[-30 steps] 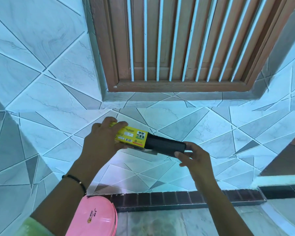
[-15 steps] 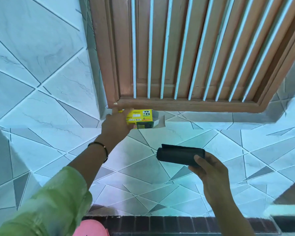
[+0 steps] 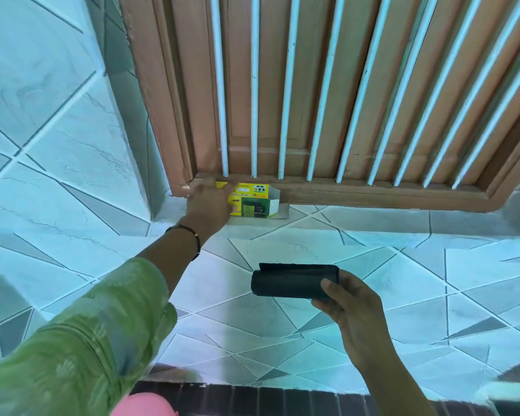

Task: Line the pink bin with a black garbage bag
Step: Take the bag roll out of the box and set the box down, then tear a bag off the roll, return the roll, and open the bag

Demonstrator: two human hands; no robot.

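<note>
My right hand grips a black roll of garbage bags by its right end and holds it level in front of the tiled wall. My left hand reaches up to the window sill and rests on the left end of a yellow box, which lies on the sill with its open flap to the right. Whether the fingers still grip the box is unclear. Only a sliver of the pink bin shows at the bottom edge, under my green sleeve.
A brown wooden window frame with white vertical bars fills the top of the view. The wall below is pale tile with grey triangles. A dark brick strip runs along the bottom.
The roll has come out of the box. My left hand carried the box up and onto the sill, while my right hand stayed lower with the roll. The view tilted upward.
</note>
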